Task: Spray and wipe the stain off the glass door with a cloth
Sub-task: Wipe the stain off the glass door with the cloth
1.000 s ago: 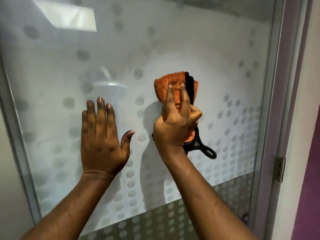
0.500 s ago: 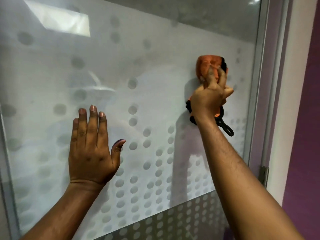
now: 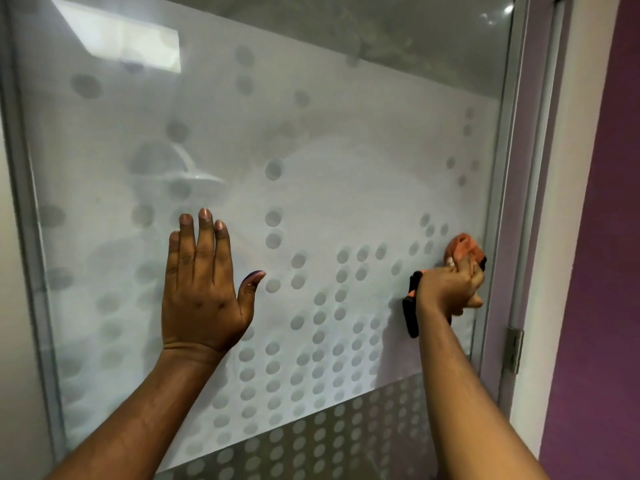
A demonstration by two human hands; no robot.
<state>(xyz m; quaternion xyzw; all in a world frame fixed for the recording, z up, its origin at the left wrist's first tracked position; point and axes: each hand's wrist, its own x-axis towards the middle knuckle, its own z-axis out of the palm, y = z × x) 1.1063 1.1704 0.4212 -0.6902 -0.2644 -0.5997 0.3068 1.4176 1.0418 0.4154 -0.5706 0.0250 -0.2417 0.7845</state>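
The frosted glass door with a pattern of clear dots fills the view. My left hand lies flat on the glass left of centre, fingers up and spread, holding nothing. My right hand presses a bunched orange cloth against the glass close to the door's right frame. The cloth has black trim that hangs below my wrist. No spray bottle is in view, and I cannot make out a distinct stain.
A grey metal frame borders the glass on the right, with a hinge lower down. Beyond it are a white jamb and a purple wall. Another frame post runs down the left side.
My right hand has carried the cloth from the middle of the glass up to the right, then down beside the right frame. My left hand has stayed flat on the glass.
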